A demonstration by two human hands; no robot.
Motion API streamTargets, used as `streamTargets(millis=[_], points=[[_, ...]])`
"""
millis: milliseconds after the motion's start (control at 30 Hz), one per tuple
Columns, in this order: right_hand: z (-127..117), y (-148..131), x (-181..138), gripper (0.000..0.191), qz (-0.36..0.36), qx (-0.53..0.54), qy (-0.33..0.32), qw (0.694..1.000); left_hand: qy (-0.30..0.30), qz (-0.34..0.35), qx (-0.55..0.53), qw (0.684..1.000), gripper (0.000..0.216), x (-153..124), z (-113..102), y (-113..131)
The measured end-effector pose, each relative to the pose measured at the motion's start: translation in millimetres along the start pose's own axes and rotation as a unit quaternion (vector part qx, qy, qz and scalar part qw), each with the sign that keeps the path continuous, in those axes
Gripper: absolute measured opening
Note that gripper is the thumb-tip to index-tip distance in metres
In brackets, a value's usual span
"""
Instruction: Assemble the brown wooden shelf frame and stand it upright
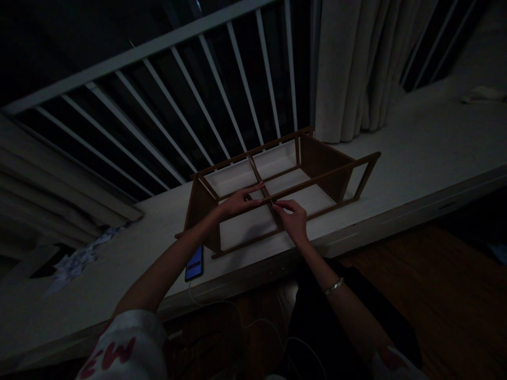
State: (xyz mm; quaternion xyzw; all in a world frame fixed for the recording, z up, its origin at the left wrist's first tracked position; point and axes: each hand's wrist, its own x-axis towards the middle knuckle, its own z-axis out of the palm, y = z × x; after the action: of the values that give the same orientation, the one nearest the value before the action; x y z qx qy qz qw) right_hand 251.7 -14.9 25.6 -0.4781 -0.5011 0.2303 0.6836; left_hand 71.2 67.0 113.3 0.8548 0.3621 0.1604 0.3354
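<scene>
A brown wooden rack frame lies on a pale window ledge in dim light. My left hand rests on its middle crossbar, fingers stretched along the wood. My right hand is at the joint where that crossbar meets the front rail, fingers pinched together on something small I cannot make out. A silver bracelet is on my right wrist.
A phone with a lit screen lies at the ledge's front edge, its white cable hanging to the wooden floor. White window bars and curtains stand behind the rack. Crumpled paper lies at the left.
</scene>
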Motion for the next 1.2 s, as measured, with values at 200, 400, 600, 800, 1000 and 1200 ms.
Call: streamTargets(millis=[200, 400, 600, 800, 1000, 1200], points=[[6.3, 6.6, 0.2, 0.026, 0.109, 0.080, -0.023, 0.991, -0.001, 0.005, -0.013, 1.000, 0.067, 0.0, -0.4, -0.3], [6.3, 6.2, 2.1, 0.031, 0.174, 0.157, -0.046, 0.971, 0.007, 0.003, -0.024, 1.000, 0.071, 0.1, -0.3, 0.0], [8.3, 3.7, 1.5, 0.035, 0.215, 0.214, -0.065, 0.951, 0.011, 0.004, -0.015, 1.000, 0.070, -0.4, -0.2, 2.1], [12.4, -2.1, -1.1, 0.034, 0.151, 0.173, -0.047, 0.972, 0.008, 0.001, -0.019, 1.000, 0.071, -0.9, 0.7, 3.7], [13.3, -5.9, -4.4, 0.019, 0.019, 0.058, -0.036, 0.997, -0.002, -0.012, -0.009, 1.000, 0.072, -0.5, 0.7, 5.1], [9.0, -0.4, -4.9, 0.021, -0.085, -0.027, -0.055, 0.995, -0.002, 0.001, -0.004, 1.000, 0.071, 0.8, 0.7, 1.1]])
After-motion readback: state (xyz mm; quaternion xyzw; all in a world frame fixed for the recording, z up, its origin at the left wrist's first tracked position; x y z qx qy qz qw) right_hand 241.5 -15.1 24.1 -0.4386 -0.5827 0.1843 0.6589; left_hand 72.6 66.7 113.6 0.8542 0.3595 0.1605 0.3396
